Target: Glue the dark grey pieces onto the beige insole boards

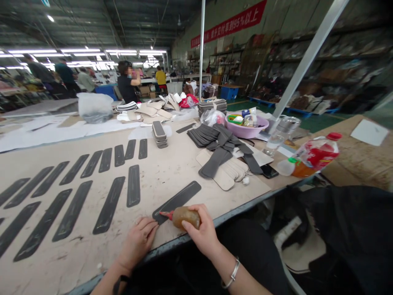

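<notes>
My right hand (pixel 202 229) is wrapped round a brownish squeeze bottle (pixel 186 218), which lies nearly level. Its red nozzle points left and touches or hovers just over the near end of a dark strip (pixel 181 196); which of the two I cannot tell. The strip has rounded ends and lies slanted on the table. My left hand (pixel 140 237) is closed at the strip's near left end, its bent fingertips on the edge. To the left, several similar dark strips (pixel 109 205) lie in rows, with shiny lines along their borders.
Beyond my right hand are a pile of dark strips (pixel 211 139), beige pieces (pixel 229 168), and a phone (pixel 269 171). A pink basin (pixel 247 129) and a red-labelled bottle (pixel 319 153) stand at right. A small stack (pixel 159 134) is mid-table. The table edge (pixel 233 215) runs close to me.
</notes>
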Motion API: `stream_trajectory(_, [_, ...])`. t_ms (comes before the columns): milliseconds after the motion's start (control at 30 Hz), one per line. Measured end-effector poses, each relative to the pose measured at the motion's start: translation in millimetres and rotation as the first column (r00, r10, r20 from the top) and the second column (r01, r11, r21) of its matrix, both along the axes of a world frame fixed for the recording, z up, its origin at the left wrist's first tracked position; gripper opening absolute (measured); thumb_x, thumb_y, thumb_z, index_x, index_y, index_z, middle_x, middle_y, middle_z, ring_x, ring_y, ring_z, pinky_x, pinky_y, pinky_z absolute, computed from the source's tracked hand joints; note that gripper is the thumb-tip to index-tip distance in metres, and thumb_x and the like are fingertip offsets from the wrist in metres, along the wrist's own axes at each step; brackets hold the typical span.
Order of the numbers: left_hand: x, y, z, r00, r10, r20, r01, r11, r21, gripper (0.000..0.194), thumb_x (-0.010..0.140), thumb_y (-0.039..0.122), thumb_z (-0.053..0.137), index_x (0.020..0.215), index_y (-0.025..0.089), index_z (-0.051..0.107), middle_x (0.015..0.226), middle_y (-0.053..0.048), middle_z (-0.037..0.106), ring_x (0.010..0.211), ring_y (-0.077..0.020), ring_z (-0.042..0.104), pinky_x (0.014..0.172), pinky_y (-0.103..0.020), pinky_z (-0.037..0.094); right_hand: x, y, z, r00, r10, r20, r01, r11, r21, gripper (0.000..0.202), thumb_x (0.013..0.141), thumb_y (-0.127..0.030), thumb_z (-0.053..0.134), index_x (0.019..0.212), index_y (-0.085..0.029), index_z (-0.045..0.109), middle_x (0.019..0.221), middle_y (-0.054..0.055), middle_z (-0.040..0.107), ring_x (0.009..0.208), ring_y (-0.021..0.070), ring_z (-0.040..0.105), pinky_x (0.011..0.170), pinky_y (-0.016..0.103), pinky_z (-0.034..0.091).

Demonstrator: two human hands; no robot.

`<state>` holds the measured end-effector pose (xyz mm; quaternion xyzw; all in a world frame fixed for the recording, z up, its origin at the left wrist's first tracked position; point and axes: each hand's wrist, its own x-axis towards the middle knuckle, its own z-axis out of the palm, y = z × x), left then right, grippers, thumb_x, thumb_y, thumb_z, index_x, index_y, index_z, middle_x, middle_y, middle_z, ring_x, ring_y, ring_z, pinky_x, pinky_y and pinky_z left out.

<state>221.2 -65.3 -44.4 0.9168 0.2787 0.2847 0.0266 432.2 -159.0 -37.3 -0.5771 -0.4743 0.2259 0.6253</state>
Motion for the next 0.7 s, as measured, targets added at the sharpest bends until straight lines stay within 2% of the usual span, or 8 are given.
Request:
stream_trajectory(167, [-1, 1, 0.5, 1.0, -0.011, -0.026, 0.011, 1.0, -0.008, 0.022, 0.086, 0.018, 0.045, 0.083, 0.019, 0.068, 0.084, -0.005, 0.068, 0.078, -0.0144, 0.061, 0.076, -0.03, 0.053, -7, 0, 2.4, 0.998, 0.014, 0.057, -0.013, 1.0, -0.016, 0.028, 0.065, -0.013, 0.063, 0.091, -0.022, 0.058, 0.089, 0.003, 0.056, 0.084, 0.0197, 0.055, 0.076, 0.032, 0.048])
stream_trajectory(400, [0, 0, 2.1, 1.0, -0.004, -0.026, 0.005, 1.0, 0.014, 0.023, 0.087, 0.02, 0.045, 0.081, 0.018, 0.067, 0.08, -0.004, 0.068, 0.076, -0.0145, 0.061, 0.075, -0.03, 0.053, 7, -13, 5.9, 0.996, 0.013, 0.084, -0.007, 0.998, -0.067, 0.028, 0.065, -0.012, 0.062, 0.09, -0.022, 0.057, 0.088, 0.003, 0.056, 0.083, 0.02, 0.054, 0.075, 0.033, 0.047])
stream_trajectory(567, [0, 2, 0.8, 1.0, -0.016, 0.007, 0.015, 0.997, 0.074, 0.019, 0.085, 0.02, 0.049, 0.081, 0.018, 0.067, 0.081, -0.005, 0.069, 0.079, -0.015, 0.062, 0.076, -0.03, 0.052, 33, -13, 2.4, 0.977, -0.162, 0.137, 0.17, 0.984, -0.046, 0.026, 0.067, -0.014, 0.062, 0.091, -0.022, 0.056, 0.088, 0.003, 0.056, 0.084, 0.0213, 0.054, 0.075, 0.035, 0.046])
stream_trajectory(700, [-1, 6, -2.8, 0.999, -0.047, 0.024, 0.044, 0.993, 0.112, 0.016, 0.085, 0.022, 0.051, 0.081, 0.019, 0.067, 0.082, -0.005, 0.069, 0.08, -0.0158, 0.063, 0.079, -0.031, 0.052, 61, -8, -1.6, 0.911, -0.339, 0.234, 0.349, 0.937, -0.003, 0.024, 0.07, -0.018, 0.062, 0.092, -0.021, 0.055, 0.089, 0.004, 0.055, 0.086, 0.0222, 0.053, 0.078, 0.037, 0.044])
